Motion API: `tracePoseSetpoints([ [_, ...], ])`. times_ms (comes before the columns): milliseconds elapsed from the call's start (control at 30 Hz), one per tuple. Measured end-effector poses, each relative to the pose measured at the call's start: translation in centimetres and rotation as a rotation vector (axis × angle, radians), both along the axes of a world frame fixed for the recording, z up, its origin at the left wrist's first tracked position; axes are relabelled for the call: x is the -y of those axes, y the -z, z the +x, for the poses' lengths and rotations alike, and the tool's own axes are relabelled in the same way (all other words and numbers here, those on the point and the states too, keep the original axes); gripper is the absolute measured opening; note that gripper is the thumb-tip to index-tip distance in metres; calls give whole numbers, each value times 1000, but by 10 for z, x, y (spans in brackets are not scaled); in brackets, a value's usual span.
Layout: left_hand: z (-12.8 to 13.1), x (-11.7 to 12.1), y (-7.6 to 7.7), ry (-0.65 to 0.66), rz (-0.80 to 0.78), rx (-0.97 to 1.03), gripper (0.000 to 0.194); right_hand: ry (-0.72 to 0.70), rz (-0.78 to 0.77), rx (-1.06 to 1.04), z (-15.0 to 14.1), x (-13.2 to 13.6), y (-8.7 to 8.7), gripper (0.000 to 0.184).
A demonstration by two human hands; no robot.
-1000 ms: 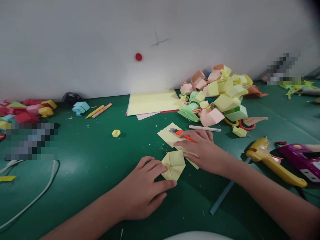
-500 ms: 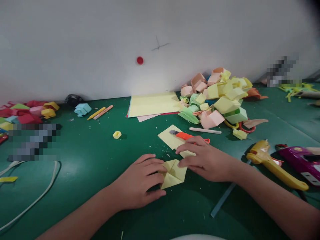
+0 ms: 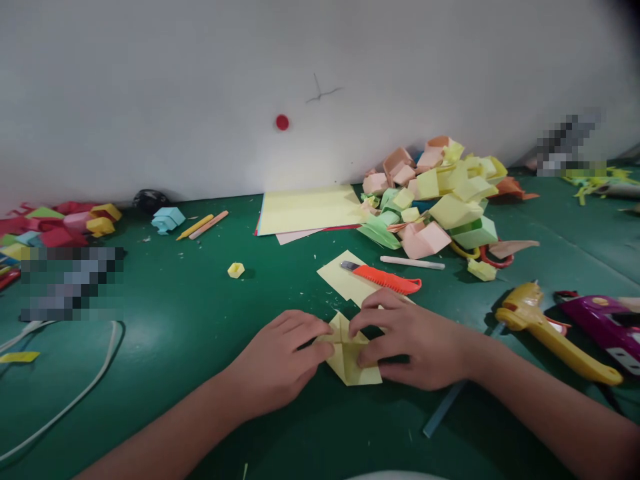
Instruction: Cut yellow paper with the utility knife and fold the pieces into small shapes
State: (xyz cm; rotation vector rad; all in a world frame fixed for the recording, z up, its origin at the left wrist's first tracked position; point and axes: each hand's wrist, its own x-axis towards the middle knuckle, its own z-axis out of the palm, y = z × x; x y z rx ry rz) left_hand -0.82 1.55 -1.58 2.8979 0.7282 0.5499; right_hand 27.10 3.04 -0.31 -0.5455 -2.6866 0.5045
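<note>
A small pale yellow sheet of paper (image 3: 354, 365) with crossing creases and folded-in corners lies between my hands. My left hand (image 3: 283, 357) pinches its left corner between thumb and fingers. From the right, my right hand (image 3: 420, 343) has bent fingers gripping the paper, with fingertips pressed on its face and right edge; part of the paper is hidden under them. Just beyond, a red-orange utility knife (image 3: 385, 278), blade out, rests on another pale yellow piece of paper (image 3: 334, 275). A whitish pen (image 3: 413, 263) lies behind the knife.
A heap of folded paper pieces (image 3: 425, 200) stands by the wall, beside stacked sheets (image 3: 310, 210). At right are a yellow glue gun (image 3: 560, 340) with a glue stick (image 3: 443, 410) and a purple tool (image 3: 600, 320). A white cable (image 3: 95, 380) curves at left. A tiny yellow paper cup (image 3: 236, 270) sits mid-table.
The folded paper has turned and shifted slightly nearer. My left fingers went from lying spread over it to a pinch. My right hand moved nearer, off the knife's handle end, which now shows.
</note>
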Motion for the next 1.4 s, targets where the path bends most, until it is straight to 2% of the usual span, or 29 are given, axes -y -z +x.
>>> tracePoseSetpoints([
  [333,7,9,-6,-15,1,-47,20,-53,-103,32,-6,3,1,13],
  [633,10,12,-7,-44,-25,-91,22,-92,-174,-65,-7,2,4,8],
  [733,11,13,-6,-54,-26,-85,22,-45,-205,-74,-11,4,4,7],
  [1000,13,16,-1,-93,17,-50,18,199,-251,-102,-30,7,10,10],
  [1133,14,16,0,-97,4,-35,16,239,-261,-122,-33,8,11,16],
  [1400,15,15,-1,-68,-25,-39,17,271,-262,-128,-34,10,13,15],
])
